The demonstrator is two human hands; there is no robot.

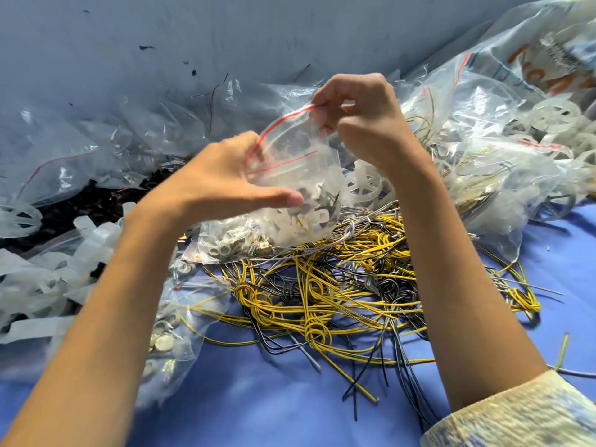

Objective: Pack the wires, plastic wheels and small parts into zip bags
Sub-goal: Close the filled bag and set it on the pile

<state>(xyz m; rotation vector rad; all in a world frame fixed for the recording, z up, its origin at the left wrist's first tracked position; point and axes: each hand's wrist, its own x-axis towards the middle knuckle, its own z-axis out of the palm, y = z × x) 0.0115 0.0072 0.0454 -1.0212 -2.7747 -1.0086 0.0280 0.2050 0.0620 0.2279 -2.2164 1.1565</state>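
Nearest in my feed, a patterned sleeve (516, 411) covered the right forearm at the bottom edge, and both bare forearms reached forward over a blue table cover (258, 398). On that cover, between the arms and under the right one, lay a loose tangle of yellow and black wires (338, 285), some tied in small coils. Just left of it, under the left forearm, I saw a clear bag of round metal pieces (167, 337). Above the tangle both hands held up one zip bag (290, 175) with a red seal strip, its mouth gaping and the two red lines well apart. The left hand (219, 185) gripped the bag's left side, thumb laid across the front, the other fingers mostly hidden behind the plastic. The right hand (364, 124) pinched the far end of the seal strip between thumb and curled fingers. In the bottom of the held bag sat small dark and pale parts (316, 208); I could not make them out further. Below it rested another clear bag of small metal parts (232, 246), touching the wires. Just behind the held bag stood a white plastic wheel (367, 185). Farther left were translucent plastic strips (93, 240), a heap of black parts (80, 201) and crumpled clear bags (129, 133). Farther right lay big clear bags (483, 91) with more wheels (554, 114) among them. A grey-blue wall (225, 33) closed the back.
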